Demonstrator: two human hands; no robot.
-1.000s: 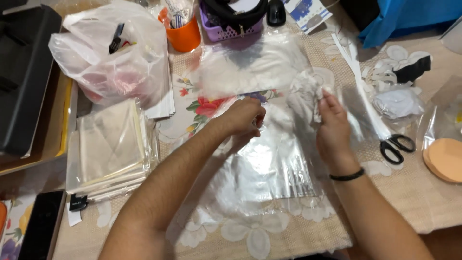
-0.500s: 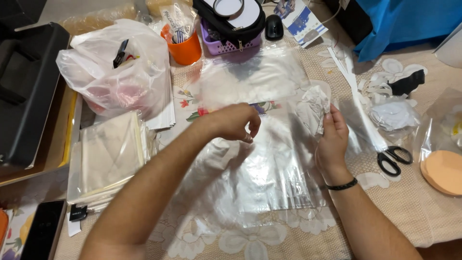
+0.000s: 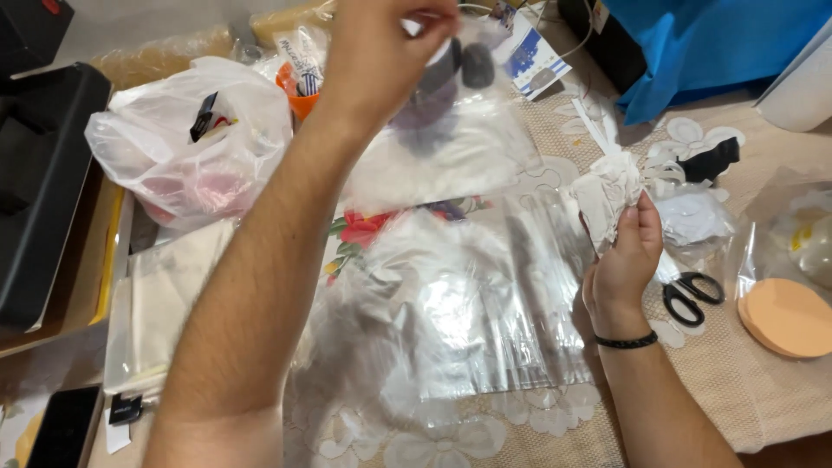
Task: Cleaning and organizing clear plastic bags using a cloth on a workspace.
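Observation:
My left hand (image 3: 386, 48) is raised at the top of the view, its fingers pinched on the top edge of a clear plastic bag (image 3: 451, 147) that hangs down from it. My right hand (image 3: 626, 251) sits to the right, closed around a crumpled white lace piece (image 3: 609, 192). A pile of more clear plastic bags (image 3: 451, 321) lies flat on the table below both hands, over a floral cloth (image 3: 355, 230).
Black-handled scissors (image 3: 689, 293) lie right of my right hand, next to an orange round pad (image 3: 784, 316). A white carrier bag (image 3: 186, 152) and a stack of clear sleeves (image 3: 165, 303) are at left, beside a black case (image 3: 39, 182). A blue bag (image 3: 693, 43) stands at top right.
My left hand has risen from the pile toward the top of the view, lifting one clear bag with it. My right hand has stayed on the lace piece, shifting slightly right.

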